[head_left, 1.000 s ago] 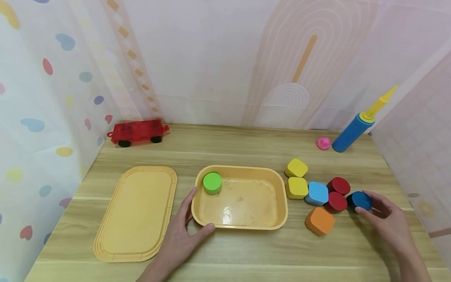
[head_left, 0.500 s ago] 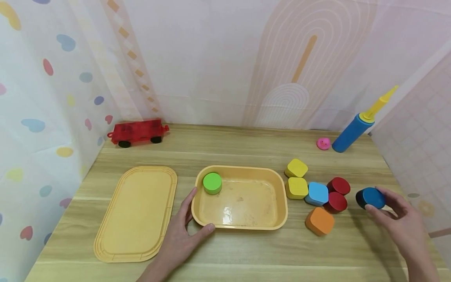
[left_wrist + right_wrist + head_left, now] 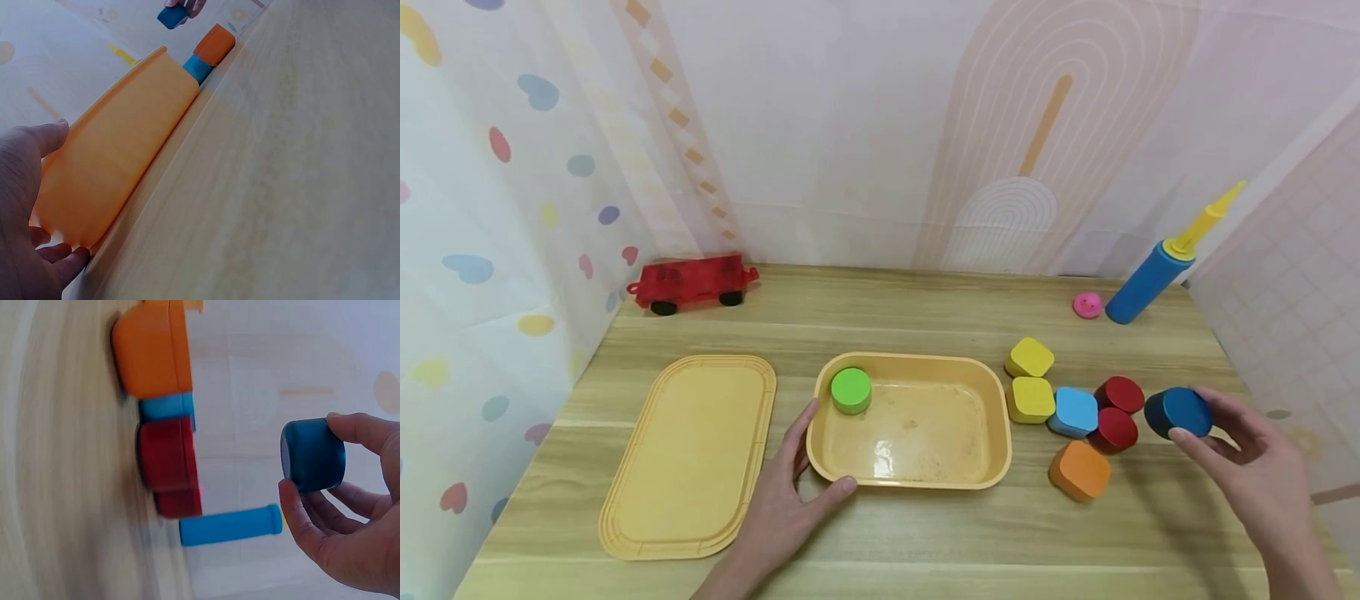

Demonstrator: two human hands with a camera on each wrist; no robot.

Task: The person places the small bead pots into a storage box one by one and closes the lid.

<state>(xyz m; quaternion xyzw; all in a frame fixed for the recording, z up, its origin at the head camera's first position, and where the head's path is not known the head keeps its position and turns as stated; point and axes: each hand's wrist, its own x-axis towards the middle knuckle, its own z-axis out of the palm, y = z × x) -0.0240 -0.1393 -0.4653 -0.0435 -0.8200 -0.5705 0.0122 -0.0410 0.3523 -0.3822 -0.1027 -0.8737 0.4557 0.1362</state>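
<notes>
My right hand (image 3: 1255, 475) pinches a dark blue round block (image 3: 314, 454) between thumb and fingers. In the right wrist view the block is off the table, right of two red round blocks (image 3: 1114, 431). My left hand (image 3: 786, 496) grips the near left corner of a pale orange plastic box (image 3: 925, 483), thumb at the near rim and fingers along the left side. Inside the box, in its far left corner, lies a green round block (image 3: 852, 390). A light blue block (image 3: 1073, 412), two yellow blocks (image 3: 1032, 400) and an orange block (image 3: 1080, 472) stand right of the box.
A flat yellow-orange lid (image 3: 692, 458) lies left of the box. Toward the back are a red toy wagon (image 3: 694, 282), a small pink toy (image 3: 1087, 305) and a blue-and-yellow hand pump (image 3: 1150, 282). Patterned cloth walls close off the table's back and sides.
My right hand has moved the dark blue block away from the red blocks to the right and lifted it, then shifted slightly back left. My left hand and the box have stayed put.
</notes>
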